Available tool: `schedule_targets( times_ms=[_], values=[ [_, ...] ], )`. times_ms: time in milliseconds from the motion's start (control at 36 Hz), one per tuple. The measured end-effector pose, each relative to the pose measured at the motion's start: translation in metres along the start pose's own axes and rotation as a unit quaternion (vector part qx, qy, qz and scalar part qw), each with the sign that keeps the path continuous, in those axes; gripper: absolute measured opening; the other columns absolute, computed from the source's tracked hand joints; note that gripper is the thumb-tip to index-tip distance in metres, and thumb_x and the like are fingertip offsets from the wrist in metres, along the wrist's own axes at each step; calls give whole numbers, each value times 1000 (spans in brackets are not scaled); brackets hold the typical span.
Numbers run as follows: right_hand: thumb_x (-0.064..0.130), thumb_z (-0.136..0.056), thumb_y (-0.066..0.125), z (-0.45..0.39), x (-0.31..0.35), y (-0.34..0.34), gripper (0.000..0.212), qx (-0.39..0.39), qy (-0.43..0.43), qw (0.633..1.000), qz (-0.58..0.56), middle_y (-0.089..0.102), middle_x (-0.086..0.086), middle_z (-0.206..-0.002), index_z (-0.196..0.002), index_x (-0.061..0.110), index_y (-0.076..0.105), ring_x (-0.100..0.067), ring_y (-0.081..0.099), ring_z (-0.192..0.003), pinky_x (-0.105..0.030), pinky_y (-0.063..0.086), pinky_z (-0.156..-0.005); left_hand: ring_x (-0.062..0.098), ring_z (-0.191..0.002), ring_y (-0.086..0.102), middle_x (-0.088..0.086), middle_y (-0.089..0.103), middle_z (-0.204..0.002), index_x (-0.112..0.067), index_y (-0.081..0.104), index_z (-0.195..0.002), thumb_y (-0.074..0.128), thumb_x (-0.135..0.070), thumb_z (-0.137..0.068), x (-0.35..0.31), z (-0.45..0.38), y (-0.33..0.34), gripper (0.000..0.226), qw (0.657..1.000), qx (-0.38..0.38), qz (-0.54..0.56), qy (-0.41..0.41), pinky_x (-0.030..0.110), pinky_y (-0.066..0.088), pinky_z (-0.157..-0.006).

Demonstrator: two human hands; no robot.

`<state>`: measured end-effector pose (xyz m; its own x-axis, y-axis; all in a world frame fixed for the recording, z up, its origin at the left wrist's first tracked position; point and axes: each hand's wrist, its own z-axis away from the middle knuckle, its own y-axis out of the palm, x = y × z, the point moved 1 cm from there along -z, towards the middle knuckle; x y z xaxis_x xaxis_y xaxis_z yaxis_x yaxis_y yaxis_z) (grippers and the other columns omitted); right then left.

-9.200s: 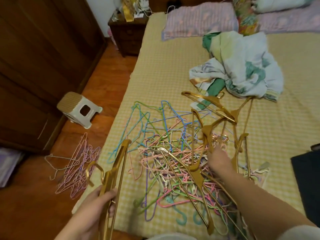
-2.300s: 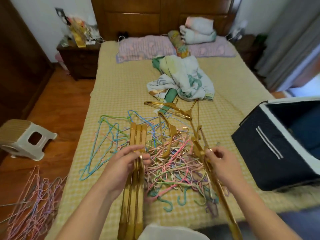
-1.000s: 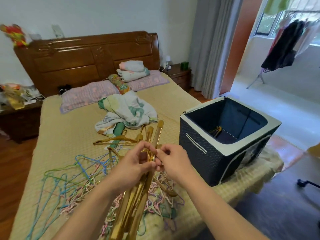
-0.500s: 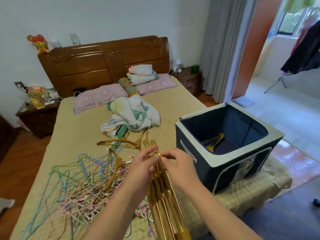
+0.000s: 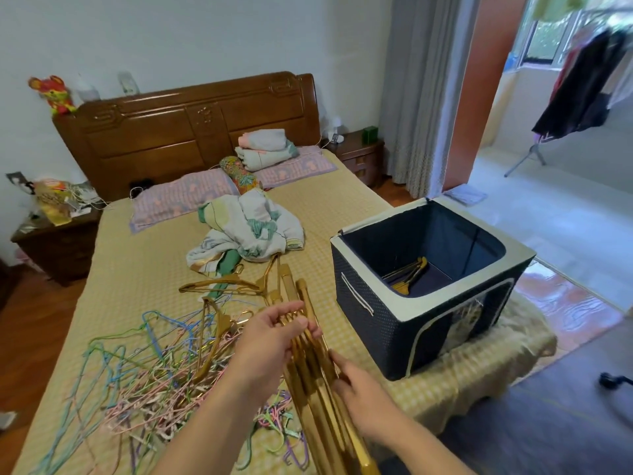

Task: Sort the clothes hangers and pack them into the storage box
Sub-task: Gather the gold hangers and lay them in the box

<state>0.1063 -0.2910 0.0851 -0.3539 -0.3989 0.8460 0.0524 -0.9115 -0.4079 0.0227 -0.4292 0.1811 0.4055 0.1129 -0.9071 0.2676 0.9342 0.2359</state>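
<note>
Right hand (image 5: 356, 383) slid down the gold hanger bundle (image 5: 310, 351) from beside left hand (image 5: 270, 341), both grasping, squared for the storage box (image 5: 424, 303) alongside.

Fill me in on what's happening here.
A person is sorting hangers on the bed. Both hands hold a bundle of gold hangers: the left hand grips it near the top, the right hand lower down. The open storage box sits on the bed to the right with a few gold hangers already inside. A tangle of coloured wire hangers and some loose gold ones lie unsorted on the bed.
</note>
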Motion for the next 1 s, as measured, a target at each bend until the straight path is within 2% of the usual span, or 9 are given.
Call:
schedule_targets(
  times_ms=[222,278,333,389,472,639,806,917,1000],
  values=[
    [15,-104,44,-7,-9,-12,55,-16,-36,999,22,42,20,-147,-153,38,33,1,38,-136,-17,27,-112,35,-90,73,21,72,-89,-4,60,-125,58,7,-96,-10,1,2,31,999,40,-22,-4,35,62,-71],
    [20,-102,51,-9,-4,-8,54,-21,-44,999,6,50,24,-138,-141,54,39,2,47,-128,-23,35,-112,36,-93,74,23,72,-94,-6,60,-126,59,6,-95,-10,1,4,33,999,42,-26,2,37,62,-74],
    [22,-98,60,-9,3,-5,55,-13,-52,998,-24,55,31,-123,-123,66,36,9,52,-116,-11,38,-102,36,-94,74,25,72,-97,-5,61,-126,60,6,-94,-10,2,7,34,999,44,-18,5,37,62,-75],
    [21,-97,64,-12,6,-1,66,-11,-58,997,-58,53,36,-116,-130,64,27,14,52,-110,-1,34,-92,35,-91,73,25,72,-96,-5,62,-125,60,5,-95,-9,3,10,32,999,41,-8,3,35,61,-74],
    [12,-97,62,-18,6,3,76,-22,-55,990,-128,52,42,-118,-150,49,21,23,48,-113,-3,31,-98,33,-91,72,23,72,-97,-6,61,-128,58,2,-97,-10,4,11,32,999,46,-9,3,37,59,-77],
    [5,-98,59,-18,-1,5,78,-40,-69,979,-190,54,50,-119,-136,65,28,27,43,-118,-9,31,-104,31,-96,72,21,74,-112,-11,61,-131,56,-4,-100,-17,8,3,31,997,43,-58,8,50,53,-97],
    [5,-99,57,-12,-2,0,77,-37,-81,978,-190,50,56,-113,-132,66,23,32,39,-115,-1,32,-94,30,-98,74,19,75,-110,-11,59,-131,60,-3,-97,-16,10,7,35,998,43,-55,-1,39,60,-83],
    [6,-99,56,-13,-7,0,76,-37,-55,979,-194,55,47,-121,-151,51,23,17,45,-125,-24,31,-117,34,-105,73,19,76,-109,-14,56,-131,65,-4,-94,-15,10,14,40,998,26,-55,8,54,51,-103],
    [10,-99,58,-11,-8,0,78,-44,-42,978,-199,57,39,-126,-153,52,20,-3,48,-133,-46,33,-119,37,-105,72,18,76,-105,-12,59,-127,72,-5,-87,-12,9,16,43,997,0,-70,16,56,49,-106]
  ],
)
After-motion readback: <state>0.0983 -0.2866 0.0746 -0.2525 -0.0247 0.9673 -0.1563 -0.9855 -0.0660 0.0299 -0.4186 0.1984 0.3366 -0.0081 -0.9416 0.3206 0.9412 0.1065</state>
